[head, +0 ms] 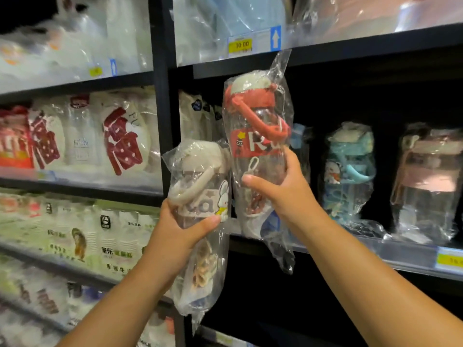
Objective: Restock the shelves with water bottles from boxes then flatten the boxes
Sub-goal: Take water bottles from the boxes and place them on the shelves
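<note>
My left hand (pixel 183 229) grips a clear water bottle with a beige lid and strap (pixel 200 181), wrapped in a plastic bag, in front of the shelf post. My right hand (pixel 280 189) grips a second bagged bottle with a red lid and red strap (pixel 255 126), held upright and higher, at the left end of the middle shelf (pixel 400 256). The two bottles touch side by side. On that shelf stand a blue bagged bottle (pixel 348 171) and a pink-lidded bagged bottle (pixel 426 181).
A black upright post (pixel 162 101) divides two shelving bays. The left bay holds stacks of bagged cups with red characters (pixel 122 139) and packs of paper cups (pixel 110 239) below. Yellow price tags (pixel 240 45) sit on the shelf edges. Bagged goods fill the top shelf.
</note>
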